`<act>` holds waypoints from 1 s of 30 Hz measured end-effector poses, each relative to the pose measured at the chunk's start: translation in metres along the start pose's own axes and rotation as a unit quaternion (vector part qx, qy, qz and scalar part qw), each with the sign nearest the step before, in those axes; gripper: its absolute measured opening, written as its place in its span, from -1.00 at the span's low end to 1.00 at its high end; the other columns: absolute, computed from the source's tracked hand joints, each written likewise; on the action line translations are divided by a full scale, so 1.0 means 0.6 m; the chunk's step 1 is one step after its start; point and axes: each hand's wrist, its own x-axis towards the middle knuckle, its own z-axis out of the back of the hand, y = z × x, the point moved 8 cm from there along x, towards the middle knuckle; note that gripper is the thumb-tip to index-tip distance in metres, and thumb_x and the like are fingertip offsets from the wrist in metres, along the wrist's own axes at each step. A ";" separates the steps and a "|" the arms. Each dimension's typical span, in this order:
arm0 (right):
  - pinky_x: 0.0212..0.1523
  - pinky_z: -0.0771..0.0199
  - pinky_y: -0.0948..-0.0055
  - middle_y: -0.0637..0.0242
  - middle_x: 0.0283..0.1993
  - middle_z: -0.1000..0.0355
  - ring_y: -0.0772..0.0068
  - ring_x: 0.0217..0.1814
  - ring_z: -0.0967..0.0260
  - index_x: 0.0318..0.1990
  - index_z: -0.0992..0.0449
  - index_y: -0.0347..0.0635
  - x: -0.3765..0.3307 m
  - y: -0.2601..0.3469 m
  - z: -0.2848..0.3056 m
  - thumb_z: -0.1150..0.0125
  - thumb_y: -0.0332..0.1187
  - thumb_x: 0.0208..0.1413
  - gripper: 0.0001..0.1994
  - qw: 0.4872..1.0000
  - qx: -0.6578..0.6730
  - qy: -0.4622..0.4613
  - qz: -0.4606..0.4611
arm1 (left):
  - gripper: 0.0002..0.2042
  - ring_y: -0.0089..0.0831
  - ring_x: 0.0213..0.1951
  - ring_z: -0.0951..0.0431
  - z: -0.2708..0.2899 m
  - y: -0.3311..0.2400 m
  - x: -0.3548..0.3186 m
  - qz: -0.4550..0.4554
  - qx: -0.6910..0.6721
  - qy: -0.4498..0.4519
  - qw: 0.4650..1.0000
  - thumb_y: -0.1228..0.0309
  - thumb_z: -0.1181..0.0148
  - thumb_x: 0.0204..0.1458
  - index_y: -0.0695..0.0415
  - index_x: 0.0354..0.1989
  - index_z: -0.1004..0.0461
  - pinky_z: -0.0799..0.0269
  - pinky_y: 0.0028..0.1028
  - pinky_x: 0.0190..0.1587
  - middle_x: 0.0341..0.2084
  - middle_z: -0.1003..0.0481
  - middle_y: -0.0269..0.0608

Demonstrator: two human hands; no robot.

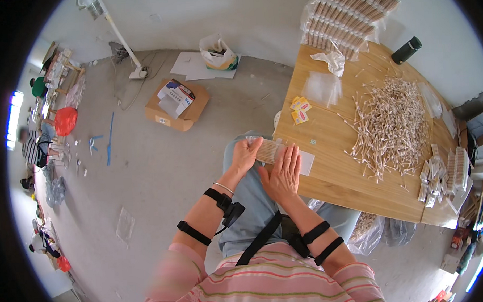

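A clear plastic pack of cotton swabs (267,149) is held over my lap, at the near left edge of the wooden table. My left hand (244,157) is closed around its left end, thumb along the top. Across the right end lies my right hand (283,176), its fingers stretched out flat and its thumb apart. A pale flap (307,163), seemingly of the bag, sticks out past the right fingers. What lies beneath the right palm is hidden.
Loose cotton swabs (390,125) form a big heap on the table (327,172). Yellow cards (300,110), clear bags (323,88), stacked swab packs (343,25) and a dark green bottle (406,50) lie around it. On the floor stands an open cardboard box (190,116). Other people sit far left.
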 end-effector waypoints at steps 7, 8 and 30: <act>0.46 0.51 0.00 -0.26 0.44 0.27 -0.17 0.54 0.47 0.31 0.08 -0.58 -0.015 0.013 -0.007 -0.06 0.09 0.08 -0.09 0.996 -0.056 0.042 0.046 | -0.64 -0.69 -0.51 -0.38 -0.002 0.009 0.002 0.001 -0.005 -0.003 1.000 0.13 -0.16 0.16 0.24 -0.43 -0.53 -0.32 -0.55 -0.48 -0.56 -0.49 -0.41; 0.46 0.51 0.00 -0.26 0.44 0.26 -0.17 0.54 0.47 0.31 0.09 -0.59 -0.016 0.014 -0.007 -0.05 0.10 0.08 -0.08 0.996 -0.054 0.044 0.050 | -0.65 -0.70 -0.51 -0.37 -0.003 0.005 0.001 -0.007 -0.011 -0.009 1.000 0.14 -0.17 0.16 0.24 -0.43 -0.54 -0.31 -0.56 -0.49 -0.56 -0.48 -0.42; 0.45 0.53 -0.05 -0.30 0.43 0.27 -0.23 0.53 0.50 0.31 0.11 -0.62 -0.023 0.023 -0.007 -0.04 0.14 0.09 -0.05 0.994 -0.051 0.074 0.057 | -0.63 -0.68 -0.58 -0.31 0.000 0.007 0.006 -0.034 0.000 -0.027 0.999 0.12 -0.17 0.14 0.23 -0.48 -0.52 -0.25 -0.52 -0.56 -0.63 -0.44 -0.42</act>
